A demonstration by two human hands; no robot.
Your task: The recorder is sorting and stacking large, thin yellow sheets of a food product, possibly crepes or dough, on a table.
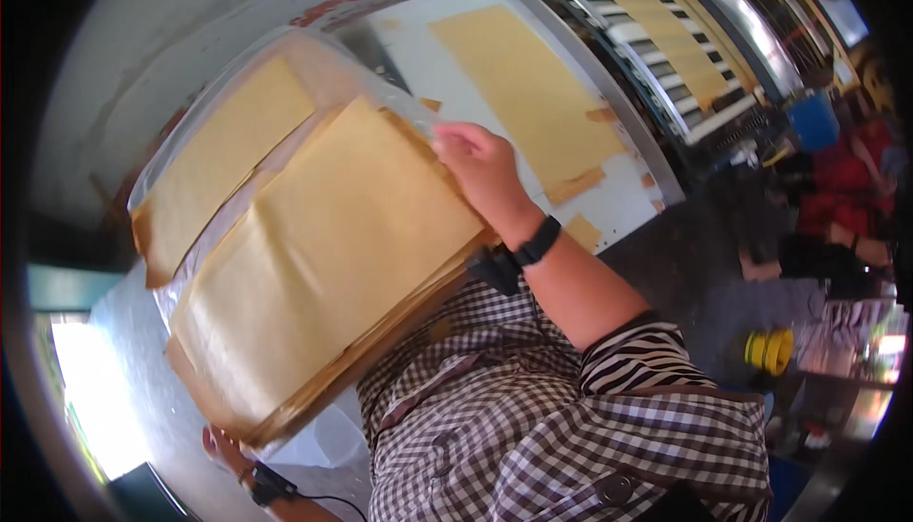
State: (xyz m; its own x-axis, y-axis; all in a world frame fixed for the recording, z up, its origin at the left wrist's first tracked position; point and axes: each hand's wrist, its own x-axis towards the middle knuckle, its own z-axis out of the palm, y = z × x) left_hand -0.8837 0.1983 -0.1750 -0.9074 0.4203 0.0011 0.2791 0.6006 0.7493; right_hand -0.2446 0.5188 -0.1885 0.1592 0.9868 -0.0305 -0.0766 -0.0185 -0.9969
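Note:
A thick stack of thin tan sheets point(335, 258) with browned, uneven edges lies in front of me, its top sheet creased. What the sheets are made of is not clear. Beyond it a narrower tan piece point(228, 172) rests on clear plastic film point(396, 94). At the stack's far right corner, my right hand point(478, 165) is closed with its fingers pinching the film's edge. My left hand point(222, 447) is at the near left corner of the stack, partly hidden beneath it, so its grip cannot be made out.
A white work surface point(624, 205) to the right bears a long tan sheet point(528, 94) and torn scraps. Beside it stands a slatted machine point(642, 44) with a tan strip across it. People point(849, 194) and a yellow bucket point(769, 351) are at the far right.

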